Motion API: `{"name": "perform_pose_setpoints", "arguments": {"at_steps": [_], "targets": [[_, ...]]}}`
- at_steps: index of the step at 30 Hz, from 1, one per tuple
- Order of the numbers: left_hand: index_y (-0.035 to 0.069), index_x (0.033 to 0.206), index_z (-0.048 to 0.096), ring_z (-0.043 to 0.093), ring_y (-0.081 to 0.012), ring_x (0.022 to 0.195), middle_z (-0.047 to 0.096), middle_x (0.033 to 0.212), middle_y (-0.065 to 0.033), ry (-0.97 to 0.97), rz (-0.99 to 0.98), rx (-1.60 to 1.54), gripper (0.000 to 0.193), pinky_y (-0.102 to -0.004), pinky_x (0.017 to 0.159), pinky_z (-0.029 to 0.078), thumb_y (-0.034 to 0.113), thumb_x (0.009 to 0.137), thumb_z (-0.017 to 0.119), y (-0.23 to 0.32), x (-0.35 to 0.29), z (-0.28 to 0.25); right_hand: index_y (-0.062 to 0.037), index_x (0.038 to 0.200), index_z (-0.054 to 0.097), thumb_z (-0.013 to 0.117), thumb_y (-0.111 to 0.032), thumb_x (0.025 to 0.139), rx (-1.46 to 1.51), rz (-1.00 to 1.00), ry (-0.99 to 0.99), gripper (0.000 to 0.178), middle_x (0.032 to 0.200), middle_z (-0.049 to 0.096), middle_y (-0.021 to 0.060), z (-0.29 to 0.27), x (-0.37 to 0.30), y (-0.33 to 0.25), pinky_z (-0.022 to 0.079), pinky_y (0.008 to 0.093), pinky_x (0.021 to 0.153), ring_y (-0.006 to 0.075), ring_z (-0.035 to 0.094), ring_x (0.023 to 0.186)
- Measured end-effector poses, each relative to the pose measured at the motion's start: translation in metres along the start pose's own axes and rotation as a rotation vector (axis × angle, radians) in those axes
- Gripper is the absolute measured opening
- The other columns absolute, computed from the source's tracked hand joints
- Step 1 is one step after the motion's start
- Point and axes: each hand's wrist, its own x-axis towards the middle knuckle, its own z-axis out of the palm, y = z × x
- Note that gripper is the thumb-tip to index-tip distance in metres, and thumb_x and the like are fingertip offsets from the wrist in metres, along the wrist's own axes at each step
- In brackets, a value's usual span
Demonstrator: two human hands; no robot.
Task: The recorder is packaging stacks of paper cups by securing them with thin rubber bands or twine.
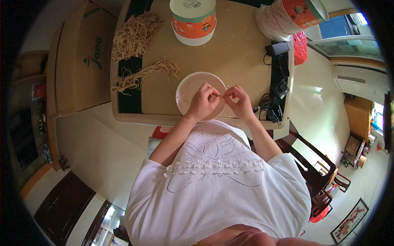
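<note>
My left hand (202,100) and right hand (239,102) are pinched tight on a thin strand (183,99). A white bowl (189,85) sits below

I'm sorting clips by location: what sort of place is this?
Probably a room in a home, judging by the framed picture on the right, the dark wooden furniture near it, and the dark door at lower left.

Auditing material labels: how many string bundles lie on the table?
2: the large bundle at far left, the thin bundle nearer, left of the white bowl. None look hidden.
</note>
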Motion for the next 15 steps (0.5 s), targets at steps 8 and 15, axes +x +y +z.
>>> {"name": "perform_pose_setpoints", "arguments": {"at_steps": [8,15], "targets": [[0.003,0.079,0.063,0.052,-0.0137,0.057,0.056,0.081,-0.0049,-0.008,-0.01,0.002,0.006,-0.0272,0.053,0.044,0.006,0.076,0.068,0.002,-0.0004,-0.0009,-0.0084,0.083,0.063,0.067,-0.003,0.073,-0.212,-0.185,0.047,0.012,0.084,0.06,0.0065,-0.0039,0.0035,-0.0058,0.045,0.0314,0.065,0.0224,0.055,0.078],[0.004,0.079,0.064,0.053,-0.0142,0.058,0.057,0.081,-0.0053,0.002,-0.002,-0.019,0.007,-0.0277,0.053,0.044,0.007,0.076,0.069,-0.0014,-0.0007,0.0011,-0.0097,0.083,0.062,0.069,-0.007,0.07,-0.074,0.001,0.0,0.015,0.085,0.059,0.0055,-0.001,-0.0003,-0.0063,0.043,0.037,0.076,0.0265,0.055,0.085]]}}
